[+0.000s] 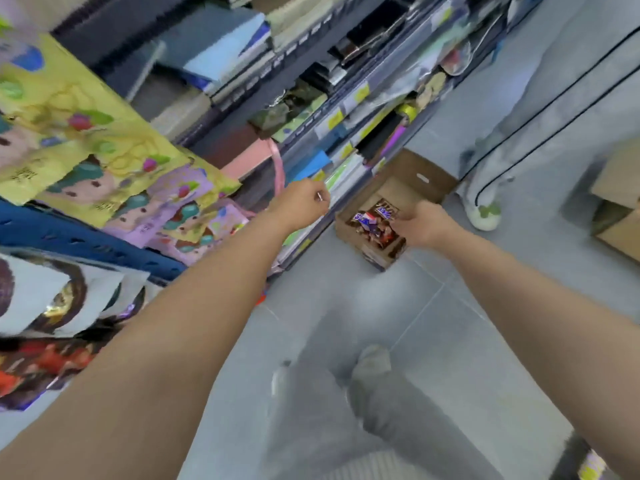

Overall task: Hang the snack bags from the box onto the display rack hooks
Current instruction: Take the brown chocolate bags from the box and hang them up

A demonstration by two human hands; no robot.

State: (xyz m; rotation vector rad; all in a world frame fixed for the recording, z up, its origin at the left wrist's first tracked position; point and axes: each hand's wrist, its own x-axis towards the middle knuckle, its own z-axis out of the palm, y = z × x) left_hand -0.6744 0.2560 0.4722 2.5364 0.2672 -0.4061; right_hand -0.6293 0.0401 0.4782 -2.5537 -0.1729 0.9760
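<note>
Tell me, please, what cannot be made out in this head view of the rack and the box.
- Right hand: head view, its own back hides the fingers; a grip on the snack bags cannot be told.
- Left hand: head view, the small metal piece beside it is too small to identify.
- Box: its walls and the hand hide how many bags remain.
- Hanging bags: print blurred.

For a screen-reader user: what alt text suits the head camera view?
A person's right hand reaches toward an open cardboard box of snack bags on the floor, while the left hand is raised beside store shelves; colourful bags hang nearby.
</note>
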